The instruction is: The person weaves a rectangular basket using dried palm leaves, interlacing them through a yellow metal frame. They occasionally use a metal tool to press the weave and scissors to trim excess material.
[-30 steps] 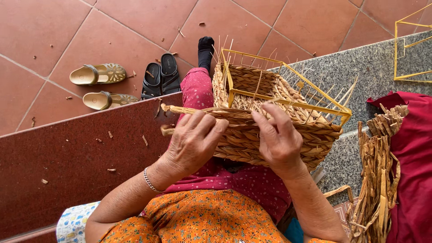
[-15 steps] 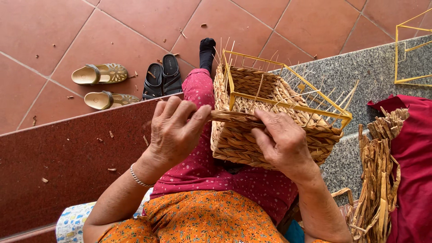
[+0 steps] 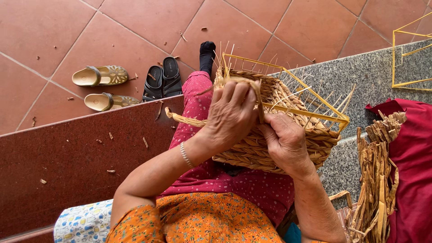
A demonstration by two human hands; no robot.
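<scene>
Head cam, looking down at my lap. Left hand (image 3: 231,114) is curled shut over a flat straw strand (image 3: 258,96), fingers wrapped across it at the near rim of the basket (image 3: 288,144). The strand runs under the palm and its loose tail (image 3: 180,118) sticks out to the left of the basket, over my thigh. Right hand (image 3: 285,141) is pressed flat-ish against the basket's near wall, just right of the left hand and touching it; thumb points up to the strand. Can't tell whether those fingers are pinching anything, the back of the hand hides them.

Basket sits on my lap, tilted, half woven: braided straw on the lower walls, bare yellow wire frame (image 3: 315,96) and thin upright stakes above. Silver bracelet (image 3: 185,154) on the left wrist.

Right of the basket: a bundle of dried straw (image 3: 375,180) leaning on red cloth (image 3: 414,153), both on a grey speckled stone step (image 3: 351,76). Far right of the basket, a second empty yellow wire frame (image 3: 409,54). Left of the basket: dark red stone ledge (image 3: 76,153) with straw scraps, then terracotta floor tiles (image 3: 67,31) with a pair of tan sandals (image 3: 101,87) and a pair of black sandals (image 3: 163,81). My foot in a black sock (image 3: 207,56) shows just beyond the basket.
</scene>
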